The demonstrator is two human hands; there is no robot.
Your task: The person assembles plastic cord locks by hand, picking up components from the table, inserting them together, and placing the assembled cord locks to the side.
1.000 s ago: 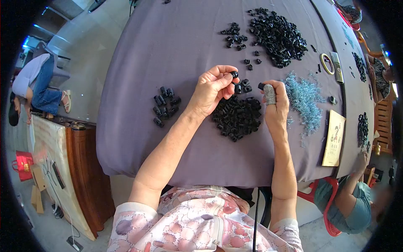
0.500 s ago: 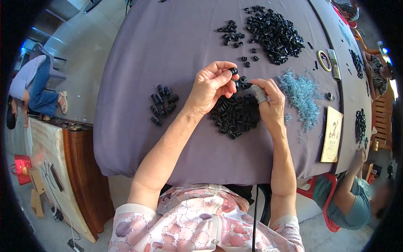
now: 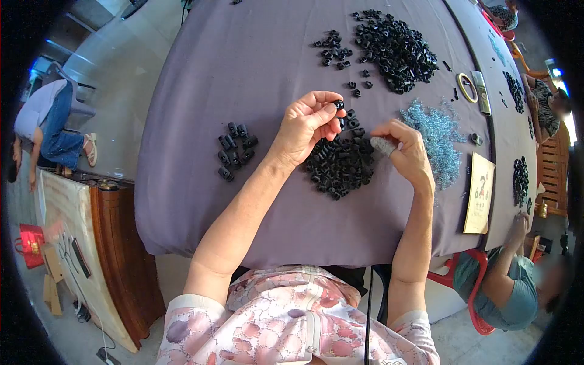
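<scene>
My left hand (image 3: 309, 126) is closed in a pinch around a small black plastic cord lock piece (image 3: 339, 105), held just above the table cloth. Right of it, my right hand (image 3: 409, 149) hovers between a pile of black pieces (image 3: 340, 167) and a heap of tiny pale-blue springs (image 3: 439, 140). Its thumb and index finger are apart, and a grey wrap (image 3: 382, 146) covers one digit. Nothing shows between those fingers. Left of my left forearm lies a small group of black barrel-shaped cord locks (image 3: 236, 143).
A larger pile of black parts (image 3: 398, 52) lies at the back. On the right are a tape roll (image 3: 467, 87), a flat packet (image 3: 481, 92) and a cream booklet (image 3: 480, 193). A person (image 3: 505, 286) sits at the right edge; another person (image 3: 52, 118) bends over at the left.
My right hand has drawn back to the right and down, away from the left hand and toward the springs. My left hand stays nearly still, with the black piece in its pinch.
</scene>
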